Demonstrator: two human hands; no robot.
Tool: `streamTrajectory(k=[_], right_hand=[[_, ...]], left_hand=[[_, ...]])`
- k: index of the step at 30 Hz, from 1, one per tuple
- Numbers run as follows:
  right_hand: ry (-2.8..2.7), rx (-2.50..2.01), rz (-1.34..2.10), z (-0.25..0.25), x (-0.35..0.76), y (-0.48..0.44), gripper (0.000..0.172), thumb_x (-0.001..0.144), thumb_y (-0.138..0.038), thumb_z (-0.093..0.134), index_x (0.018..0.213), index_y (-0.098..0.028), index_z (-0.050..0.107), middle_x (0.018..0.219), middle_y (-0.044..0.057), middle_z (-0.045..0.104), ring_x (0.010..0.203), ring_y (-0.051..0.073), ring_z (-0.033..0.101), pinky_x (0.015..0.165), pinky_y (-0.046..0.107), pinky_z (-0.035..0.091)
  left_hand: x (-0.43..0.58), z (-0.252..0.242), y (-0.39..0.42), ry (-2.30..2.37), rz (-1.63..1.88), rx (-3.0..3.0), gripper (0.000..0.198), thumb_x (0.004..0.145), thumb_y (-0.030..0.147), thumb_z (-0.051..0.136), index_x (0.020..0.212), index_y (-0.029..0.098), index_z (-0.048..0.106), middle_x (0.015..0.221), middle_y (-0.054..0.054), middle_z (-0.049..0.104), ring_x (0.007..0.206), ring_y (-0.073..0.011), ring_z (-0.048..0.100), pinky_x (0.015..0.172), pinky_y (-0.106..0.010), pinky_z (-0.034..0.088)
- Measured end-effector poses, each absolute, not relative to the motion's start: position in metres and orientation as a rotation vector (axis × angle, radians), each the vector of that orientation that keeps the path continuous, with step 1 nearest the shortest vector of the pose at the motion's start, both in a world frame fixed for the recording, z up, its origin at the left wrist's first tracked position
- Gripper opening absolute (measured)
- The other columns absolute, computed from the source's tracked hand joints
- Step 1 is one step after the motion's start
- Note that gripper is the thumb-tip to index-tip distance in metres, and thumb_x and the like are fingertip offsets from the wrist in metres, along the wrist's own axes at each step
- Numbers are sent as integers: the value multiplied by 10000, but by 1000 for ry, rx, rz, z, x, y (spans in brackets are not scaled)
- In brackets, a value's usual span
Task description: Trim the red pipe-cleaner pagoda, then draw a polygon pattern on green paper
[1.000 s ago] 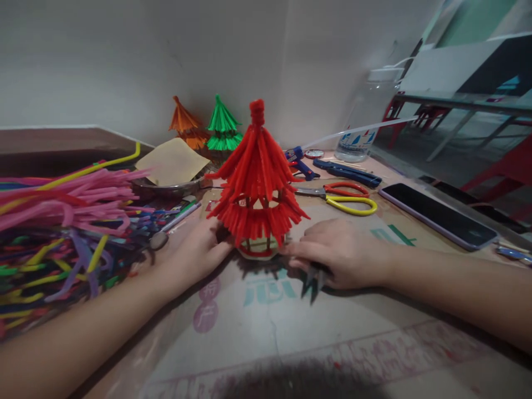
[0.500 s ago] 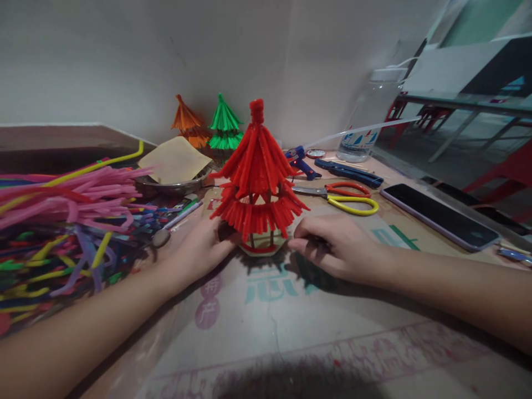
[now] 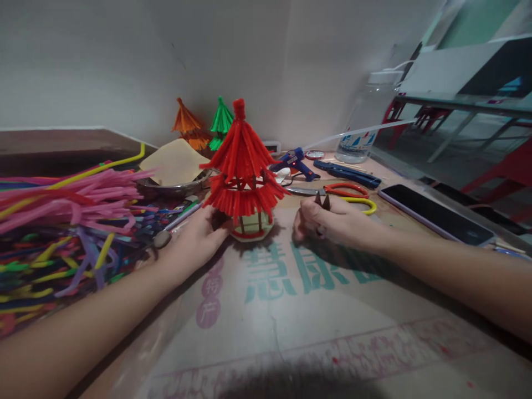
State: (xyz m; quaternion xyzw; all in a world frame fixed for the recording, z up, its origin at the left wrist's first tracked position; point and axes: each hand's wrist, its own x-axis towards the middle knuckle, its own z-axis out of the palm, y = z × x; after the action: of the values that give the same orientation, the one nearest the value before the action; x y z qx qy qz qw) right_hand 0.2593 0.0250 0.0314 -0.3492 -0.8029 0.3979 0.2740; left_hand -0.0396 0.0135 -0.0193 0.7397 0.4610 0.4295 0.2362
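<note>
A red pagoda model made of pipe cleaners stands on its base on the cardboard-covered table. My left hand holds the model's base from the left, fingers curled against it. My right hand rests on the table just right of the model, closed in a fist round small dark snips whose tips stick up above the knuckles.
A heap of coloured pipe cleaners fills the left. Orange and green pagodas stand at the wall. A metal dish, blue glue gun, scissors, phone and plastic bottle lie behind and right.
The red pagoda has slid left and farther away with my left hand on its base. My right hand has turned over, so the snips now point up instead of down.
</note>
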Motion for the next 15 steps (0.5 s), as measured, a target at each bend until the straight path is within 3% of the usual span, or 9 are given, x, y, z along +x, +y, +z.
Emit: streamTrajectory(k=[4, 8, 9, 13, 15], right_hand=[[-2318, -1010, 1170, 36, 261, 25, 601, 1031, -692, 429, 800, -192, 671, 772, 28, 659, 500, 96, 482, 432, 243, 371], [-2453, -620, 1928, 50, 258, 2, 657, 991, -763, 437, 731, -194, 641, 705, 20, 658, 476, 86, 453, 422, 222, 354], [-2410, -520, 2123, 53, 257, -5, 705, 961, -813, 419, 677, -192, 596, 697, 43, 666, 519, 110, 516, 452, 236, 397], [-2351, -562, 1712, 57, 248, -19, 624, 1005, -736, 443, 795, -192, 667, 717, 70, 659, 910, 214, 691, 620, 270, 497], [-2407, -449, 1679, 53, 244, -21, 623, 1003, -742, 437, 755, -199, 614, 692, 61, 637, 912, 208, 689, 650, 272, 494]], left_hand=[[-40, -22, 21, 1322, 1275, 1907, 335, 892, 474, 667, 1096, 213, 617, 1080, -78, 743, 1044, -277, 707, 930, -419, 572], [-42, -23, 25, 1383, 1309, 1836, 368, 852, 534, 715, 1002, 217, 603, 1003, -66, 739, 950, -269, 713, 883, -417, 577], [-43, -22, 25, 1386, 1307, 1838, 375, 851, 542, 714, 1000, 216, 602, 1000, -66, 739, 954, -270, 712, 887, -418, 575], [-42, -20, 23, 1345, 1262, 1908, 392, 881, 544, 683, 1074, 208, 623, 1049, -78, 746, 1051, -287, 702, 943, -431, 566], [-43, -20, 23, 1317, 1222, 1964, 357, 911, 528, 661, 1070, 208, 645, 1065, -82, 749, 1085, -292, 695, 970, -442, 560]])
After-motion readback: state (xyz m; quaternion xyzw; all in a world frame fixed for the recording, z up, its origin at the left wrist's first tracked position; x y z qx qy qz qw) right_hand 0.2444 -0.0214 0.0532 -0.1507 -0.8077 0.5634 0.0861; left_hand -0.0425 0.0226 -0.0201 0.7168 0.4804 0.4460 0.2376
